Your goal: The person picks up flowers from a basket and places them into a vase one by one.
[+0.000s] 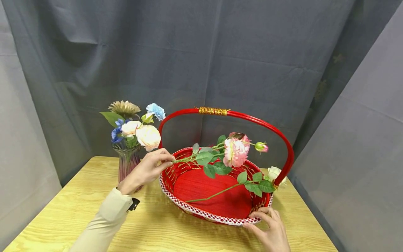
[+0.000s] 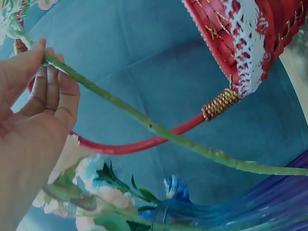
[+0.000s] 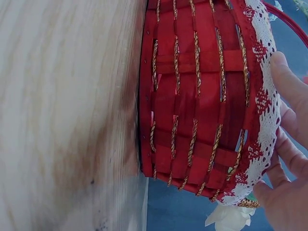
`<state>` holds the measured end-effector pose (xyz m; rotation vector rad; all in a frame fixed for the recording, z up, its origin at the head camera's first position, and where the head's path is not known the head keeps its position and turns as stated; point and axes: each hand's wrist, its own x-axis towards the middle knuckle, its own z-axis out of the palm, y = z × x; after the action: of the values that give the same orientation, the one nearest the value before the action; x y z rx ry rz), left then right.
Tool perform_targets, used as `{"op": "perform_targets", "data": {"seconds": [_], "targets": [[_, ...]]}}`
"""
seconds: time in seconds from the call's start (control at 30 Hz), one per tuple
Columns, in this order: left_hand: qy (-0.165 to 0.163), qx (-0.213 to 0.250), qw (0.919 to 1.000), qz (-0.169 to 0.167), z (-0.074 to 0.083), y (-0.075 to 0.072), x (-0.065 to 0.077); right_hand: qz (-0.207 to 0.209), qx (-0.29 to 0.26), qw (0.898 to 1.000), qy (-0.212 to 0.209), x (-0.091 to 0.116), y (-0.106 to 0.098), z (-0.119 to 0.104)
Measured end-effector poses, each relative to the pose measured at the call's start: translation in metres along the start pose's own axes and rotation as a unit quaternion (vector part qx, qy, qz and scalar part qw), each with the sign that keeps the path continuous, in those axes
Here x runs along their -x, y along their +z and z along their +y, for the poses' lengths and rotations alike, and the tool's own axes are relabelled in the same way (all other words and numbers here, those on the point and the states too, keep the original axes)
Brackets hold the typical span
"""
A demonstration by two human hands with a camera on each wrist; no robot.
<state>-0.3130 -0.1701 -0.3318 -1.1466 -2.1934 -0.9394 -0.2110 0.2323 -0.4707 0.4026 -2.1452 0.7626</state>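
My left hand pinches the green stem of a pink peony-like flower between thumb and fingers. The flower lies out to the right over the basket, with leaves and a bud along it. My right hand holds the white lace rim of the red woven basket at its front right, thumb outside and fingers over the edge. Inside the basket a white rose leans on the right side under the handle, its stem slanting across the floor.
Left of the basket stands a ribbed glass vase holding several flowers, among them a cream rose and a light blue bloom. The basket's tall red handle arches over it. A grey curtain hangs behind the wooden table.
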Motion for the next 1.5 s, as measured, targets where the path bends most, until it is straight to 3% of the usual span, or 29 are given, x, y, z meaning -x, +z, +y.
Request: {"op": "perform_targets", "data": {"seconds": [0.37,0.63,0.77,1.0,1.2,1.5], "targets": [[-0.011,-0.042,0.9979,0.048,0.012,-0.024,0.003,-0.001,0.001,1.000,0.000,0.001,0.000,0.002],[-0.079,-0.051,0.9942,0.052,0.022,-0.040,0.002,-0.002,-0.005,1.000,-0.005,0.000,0.001,0.002],[-0.096,-0.024,0.9938,0.051,0.027,-0.049,0.000,0.000,-0.009,1.000,-0.009,0.000,0.001,0.003],[-0.136,0.077,0.9866,0.045,0.029,-0.070,-0.008,0.004,-0.011,1.000,-0.012,0.000,0.002,0.004],[-0.164,0.085,0.9808,0.061,0.030,-0.092,-0.013,0.006,-0.006,1.000,-0.016,0.001,0.001,0.003],[-0.115,0.052,0.9847,0.121,0.035,-0.114,-0.025,0.007,-0.015,1.000,-0.021,-0.001,0.000,0.001]]}}
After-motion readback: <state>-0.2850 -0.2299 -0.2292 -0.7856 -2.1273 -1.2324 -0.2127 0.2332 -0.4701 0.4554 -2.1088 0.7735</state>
